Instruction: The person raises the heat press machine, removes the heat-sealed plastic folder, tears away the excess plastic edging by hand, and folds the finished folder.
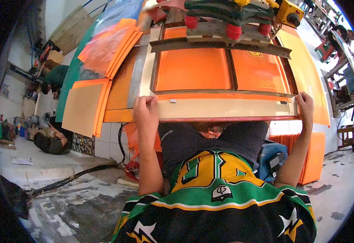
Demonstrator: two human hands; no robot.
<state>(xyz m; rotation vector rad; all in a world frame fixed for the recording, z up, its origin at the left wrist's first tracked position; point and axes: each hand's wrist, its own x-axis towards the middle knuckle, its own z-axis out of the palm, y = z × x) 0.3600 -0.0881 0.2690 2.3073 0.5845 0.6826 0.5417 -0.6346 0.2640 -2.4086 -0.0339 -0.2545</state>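
An orange sheet point(193, 69) lies under a dark metal frame point(233, 71) on a cream board point(225, 108). My left hand point(145, 108) is at the frame's lower left corner, its fingers pressed together; whatever is between them is too small to make out. At the lower right corner, my right hand point(304, 104) has its fingers closed near the sheet's edge, their contents hidden. A metal bar point(221, 47) crosses above the sheet, below a machine head with red cups point(233, 31).
Stacked orange folders point(112, 52) and a tan-faced pile point(83, 106) lie at the left. A yellow control box point(290, 14) is at the upper right. Orange sheets point(313, 158) stand below the table. One person point(52, 141) sits at the far left.
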